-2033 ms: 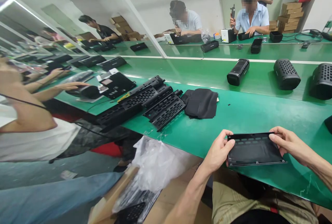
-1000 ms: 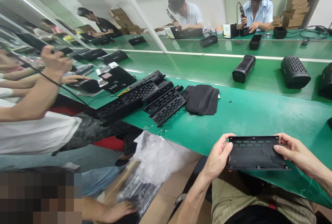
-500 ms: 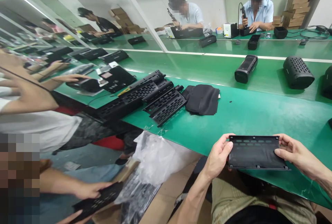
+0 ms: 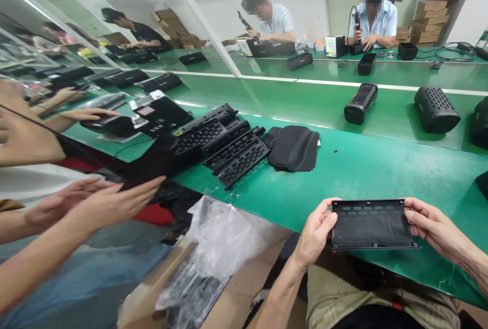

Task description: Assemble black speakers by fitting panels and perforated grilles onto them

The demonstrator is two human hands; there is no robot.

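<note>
Panel (image 4: 370, 228) here's pinched at both ends, my left grip (image 4: 314, 231) and right grip (image 4: 430, 225) on it, by the tabletop (image 4: 371, 176) edge.

Here's the slotted panel (image 4: 373, 230), dull plastic by its look; matt, cloth-like sheets (image 4: 294, 149); crinkled plastic film (image 4: 223, 235); smooth, glossy worktop (image 4: 389, 171)!

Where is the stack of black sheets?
In the head view, the stack of black sheets lies on the green table slightly right of centre, just right of the black panels with holes and farther off than the left hand.
</note>
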